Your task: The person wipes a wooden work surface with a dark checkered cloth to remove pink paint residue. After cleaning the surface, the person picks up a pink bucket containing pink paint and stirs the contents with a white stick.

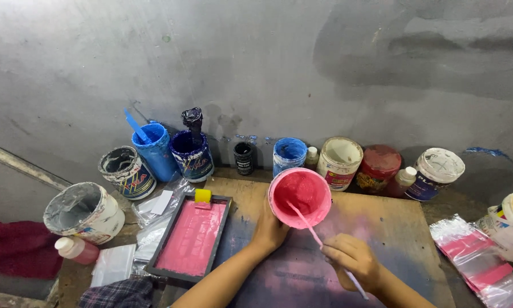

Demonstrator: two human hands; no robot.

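Observation:
My left hand (pixel 269 230) grips a pink tub of pink paint (pixel 299 195), tilted toward me above a stained wooden board (pixel 393 228). In my right hand (pixel 353 261) is a thin pink stick (pixel 309 227), its far end dipped in the paint inside the tub. Left of the tub lies a black-framed tray (pixel 191 238) coated in pink, with a small yellow piece (pixel 203 195) at its top edge.
Several paint tubs line the grey wall: a blue one (pixel 155 149), a dark blue one (pixel 192 154), a white one (pixel 339 162), a red-lidded one (pixel 378 166). A grey-lined bucket (pixel 84 211) stands far left. Plastic bags with pink sheets (pixel 474 261) lie right.

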